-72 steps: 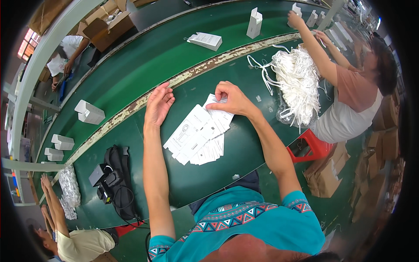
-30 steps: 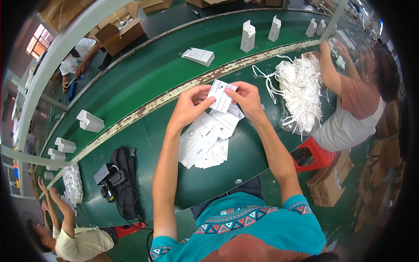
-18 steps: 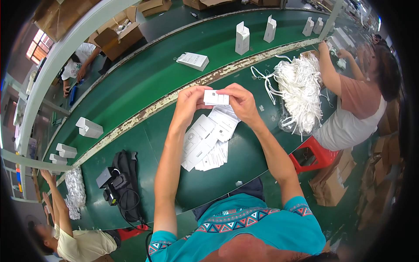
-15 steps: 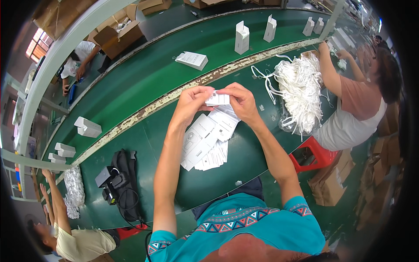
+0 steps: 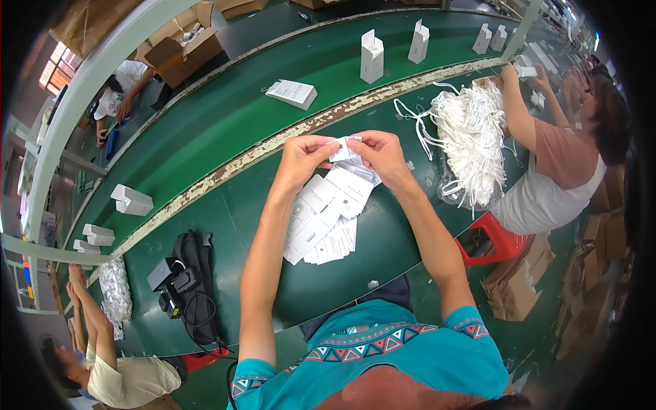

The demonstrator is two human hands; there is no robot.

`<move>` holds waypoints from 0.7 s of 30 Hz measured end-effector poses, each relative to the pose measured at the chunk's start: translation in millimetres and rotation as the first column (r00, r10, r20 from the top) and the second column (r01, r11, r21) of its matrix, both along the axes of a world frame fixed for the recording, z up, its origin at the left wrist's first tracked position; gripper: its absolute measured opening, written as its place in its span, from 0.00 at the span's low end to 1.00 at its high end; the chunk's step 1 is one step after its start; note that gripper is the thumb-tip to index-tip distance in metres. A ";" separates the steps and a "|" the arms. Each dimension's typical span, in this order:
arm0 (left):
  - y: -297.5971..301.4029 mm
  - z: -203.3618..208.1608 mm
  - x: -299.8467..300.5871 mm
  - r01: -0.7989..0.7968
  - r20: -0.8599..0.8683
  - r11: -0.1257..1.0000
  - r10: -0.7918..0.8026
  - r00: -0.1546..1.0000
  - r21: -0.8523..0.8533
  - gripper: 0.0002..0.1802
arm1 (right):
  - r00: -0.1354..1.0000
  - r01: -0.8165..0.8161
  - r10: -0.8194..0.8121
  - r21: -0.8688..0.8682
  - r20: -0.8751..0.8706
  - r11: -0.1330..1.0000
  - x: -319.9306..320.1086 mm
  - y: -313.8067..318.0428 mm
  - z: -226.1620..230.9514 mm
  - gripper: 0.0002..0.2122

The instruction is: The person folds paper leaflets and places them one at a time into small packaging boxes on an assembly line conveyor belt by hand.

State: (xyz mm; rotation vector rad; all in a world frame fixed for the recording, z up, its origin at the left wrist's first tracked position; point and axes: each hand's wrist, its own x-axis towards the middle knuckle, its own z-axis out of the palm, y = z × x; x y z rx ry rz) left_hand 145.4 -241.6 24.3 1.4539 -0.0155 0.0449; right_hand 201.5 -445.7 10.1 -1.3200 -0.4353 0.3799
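Between both sets of fingertips is a small folded paper leaflet [image 5: 344, 149], white with printed line drawings. My left hand [image 5: 304, 158] pinches its left side and my right hand [image 5: 384, 158] pinches the right side. Just below, on the green table, lies a fanned pile of leaflets [image 5: 316, 215], larger sheets overlapping smaller ones. The pile's far end is partly hidden behind the held leaflet and my fingers.
Beyond a worn rail [image 5: 273, 140], a green conveyor belt [image 5: 225, 109] carries several white boxes [image 5: 372, 63]. White cords [image 5: 471, 140] are heaped at right, near a seated co-worker [image 5: 553, 143]. Black straps with a device [image 5: 188, 287] and a plastic-wrapped bundle [image 5: 115, 290] lie left.
The boxes on the belt have shifted slightly left. My fingers have changed their hold on the leaflet, and my right hand has turned a little, its fingers now nearer the leaflet's top edge.
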 end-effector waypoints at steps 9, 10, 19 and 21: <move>2.8 1.3 -0.6 -0.022 0.020 0.999 0.022 1.000 0.031 0.12 | 0.980 0.160 -0.160 0.008 0.119 0.987 -9.7 8.9 6.7 0.08; 1.7 1.6 1.2 -0.034 0.035 0.999 0.033 0.999 0.014 0.13 | 0.956 0.226 -0.219 -0.019 0.195 0.974 -8.5 7.7 4.9 0.08; 91.4 -37.3 86.0 -0.706 0.149 0.558 0.728 0.669 0.436 0.42 | 0.889 0.377 -0.385 0.080 0.248 0.923 3.6 6.9 -4.1 0.08; 103.6 -49.6 106.0 -0.697 0.190 0.477 0.736 0.650 0.535 0.46 | 0.885 0.383 -0.390 0.079 0.254 0.920 2.5 9.0 -6.9 0.08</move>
